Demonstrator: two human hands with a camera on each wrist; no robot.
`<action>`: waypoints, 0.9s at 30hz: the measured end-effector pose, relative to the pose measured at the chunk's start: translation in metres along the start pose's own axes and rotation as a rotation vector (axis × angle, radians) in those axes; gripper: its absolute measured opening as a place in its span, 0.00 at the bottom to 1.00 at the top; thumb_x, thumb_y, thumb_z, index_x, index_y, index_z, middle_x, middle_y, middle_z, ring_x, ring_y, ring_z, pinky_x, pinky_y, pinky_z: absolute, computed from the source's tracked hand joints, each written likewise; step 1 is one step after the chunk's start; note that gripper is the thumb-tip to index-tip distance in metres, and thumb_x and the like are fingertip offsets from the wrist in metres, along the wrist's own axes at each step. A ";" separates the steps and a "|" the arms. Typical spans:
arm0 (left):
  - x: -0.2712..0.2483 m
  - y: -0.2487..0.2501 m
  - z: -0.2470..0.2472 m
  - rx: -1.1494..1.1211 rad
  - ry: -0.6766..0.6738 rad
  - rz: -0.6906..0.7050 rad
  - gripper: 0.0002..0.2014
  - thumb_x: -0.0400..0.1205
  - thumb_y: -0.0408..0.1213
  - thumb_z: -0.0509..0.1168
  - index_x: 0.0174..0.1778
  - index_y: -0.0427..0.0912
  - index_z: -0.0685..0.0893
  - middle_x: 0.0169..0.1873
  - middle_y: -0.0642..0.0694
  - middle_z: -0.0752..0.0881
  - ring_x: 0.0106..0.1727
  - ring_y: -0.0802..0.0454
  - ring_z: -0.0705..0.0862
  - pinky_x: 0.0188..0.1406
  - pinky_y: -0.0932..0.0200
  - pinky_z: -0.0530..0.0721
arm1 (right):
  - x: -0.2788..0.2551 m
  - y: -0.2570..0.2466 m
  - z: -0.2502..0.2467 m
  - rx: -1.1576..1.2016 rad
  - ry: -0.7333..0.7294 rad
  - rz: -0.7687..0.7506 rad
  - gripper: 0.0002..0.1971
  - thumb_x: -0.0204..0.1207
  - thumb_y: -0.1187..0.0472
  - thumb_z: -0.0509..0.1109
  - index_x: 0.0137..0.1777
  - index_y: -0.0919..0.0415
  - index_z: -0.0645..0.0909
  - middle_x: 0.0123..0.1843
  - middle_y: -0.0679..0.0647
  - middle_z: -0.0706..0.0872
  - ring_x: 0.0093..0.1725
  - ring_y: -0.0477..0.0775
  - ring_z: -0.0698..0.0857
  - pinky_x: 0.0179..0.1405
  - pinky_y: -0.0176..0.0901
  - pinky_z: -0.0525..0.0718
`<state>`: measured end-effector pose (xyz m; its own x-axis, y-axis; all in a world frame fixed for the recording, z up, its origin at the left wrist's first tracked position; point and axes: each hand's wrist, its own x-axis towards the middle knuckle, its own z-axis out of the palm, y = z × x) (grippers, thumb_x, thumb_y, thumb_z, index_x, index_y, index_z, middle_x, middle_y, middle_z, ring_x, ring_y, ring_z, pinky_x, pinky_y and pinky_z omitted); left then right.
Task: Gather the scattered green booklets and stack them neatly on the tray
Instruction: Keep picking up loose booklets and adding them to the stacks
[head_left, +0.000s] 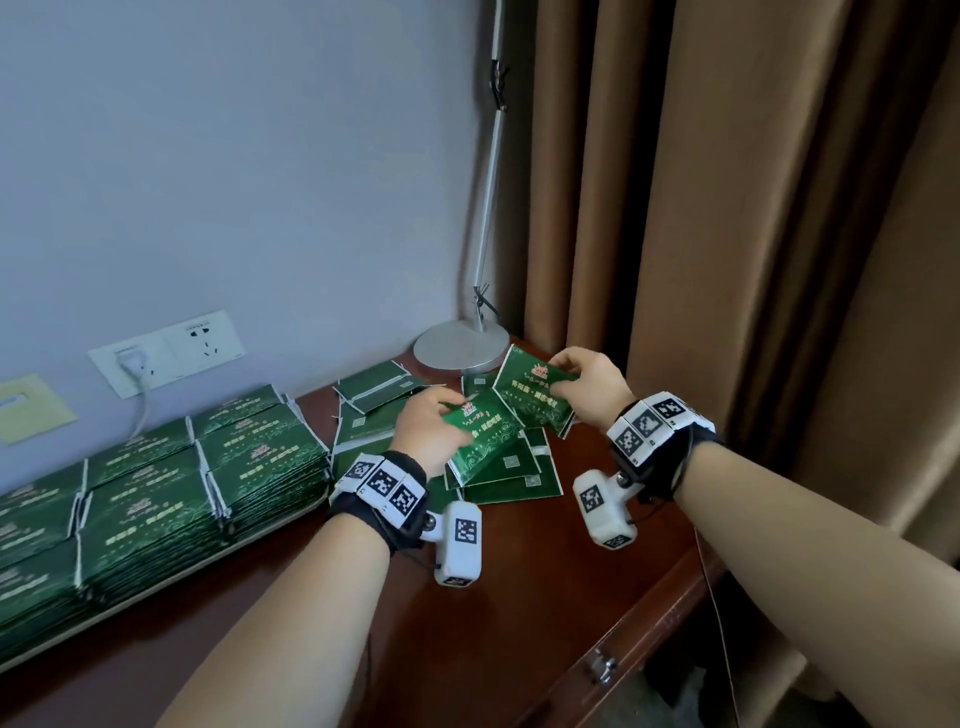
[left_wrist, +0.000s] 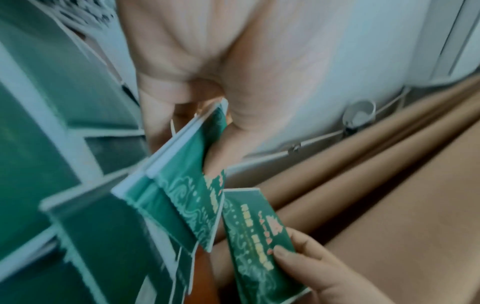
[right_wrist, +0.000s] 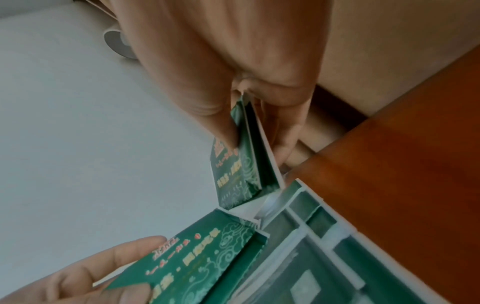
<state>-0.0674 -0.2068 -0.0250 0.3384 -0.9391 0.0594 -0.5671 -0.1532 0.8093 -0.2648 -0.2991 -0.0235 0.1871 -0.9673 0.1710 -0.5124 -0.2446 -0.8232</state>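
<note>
Two green booklets are held above a scattered pile (head_left: 498, 467) on a dark wooden desk (head_left: 519, 597), at the centre of the head view. The left hand (head_left: 431, 431) is closed on the lower booklet (head_left: 483, 436): its fingers are curled over the booklet's upper left end, and the rest of the cover extends down and to the right of the hand. In the left wrist view the thumb (left_wrist: 254, 92) is seen pressed on the printed face of this lower booklet (left_wrist: 197, 185), with the other fingers behind it; two white edges are visible there, but it cannot be told whether more than one booklet is gripped. The right hand (head_left: 587, 384) is closed on the upper booklet (head_left: 530, 400), which is pinched at its upper right end and hangs toward the left of the fingers. In the right wrist view the thumb (right_wrist: 207, 98) lies on the front of the upper booklet (right_wrist: 233, 174) and the fingers (right_wrist: 283, 131) are placed behind it. The near corners of the two booklets are shown overlapping or just beside each other; contact cannot be confirmed. The remaining loose booklets lie beneath both hands, some face down. At the left of the head view, stacked booklets (head_left: 156, 493) are arranged in rows on a pale tray (head_left: 270, 535). A lamp base (head_left: 460, 345) stands in the corner behind the pile, beside brown curtains (head_left: 727, 208).
</note>
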 end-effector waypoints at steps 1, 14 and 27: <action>-0.004 -0.001 -0.012 -0.048 0.038 -0.001 0.27 0.69 0.23 0.77 0.63 0.44 0.83 0.64 0.46 0.81 0.59 0.56 0.77 0.50 0.66 0.74 | 0.000 -0.008 0.006 0.028 0.003 -0.014 0.12 0.70 0.66 0.74 0.44 0.46 0.83 0.44 0.46 0.85 0.45 0.51 0.85 0.41 0.45 0.84; -0.066 -0.103 -0.212 -0.209 0.529 -0.087 0.20 0.75 0.26 0.73 0.62 0.46 0.83 0.58 0.53 0.81 0.56 0.55 0.80 0.57 0.61 0.73 | -0.011 -0.151 0.172 0.318 -0.244 -0.215 0.15 0.72 0.69 0.73 0.57 0.56 0.84 0.53 0.59 0.89 0.46 0.61 0.90 0.49 0.62 0.88; -0.064 -0.213 -0.316 -0.186 0.772 -0.251 0.10 0.77 0.31 0.72 0.41 0.54 0.87 0.46 0.51 0.87 0.55 0.49 0.85 0.55 0.60 0.79 | 0.002 -0.214 0.304 0.379 -0.469 -0.241 0.05 0.76 0.66 0.72 0.51 0.59 0.85 0.41 0.50 0.87 0.36 0.49 0.82 0.41 0.42 0.81</action>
<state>0.2692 -0.0168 -0.0160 0.8965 -0.3985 0.1936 -0.2958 -0.2132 0.9311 0.0995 -0.2285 -0.0115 0.6504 -0.7353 0.1909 -0.0951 -0.3281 -0.9399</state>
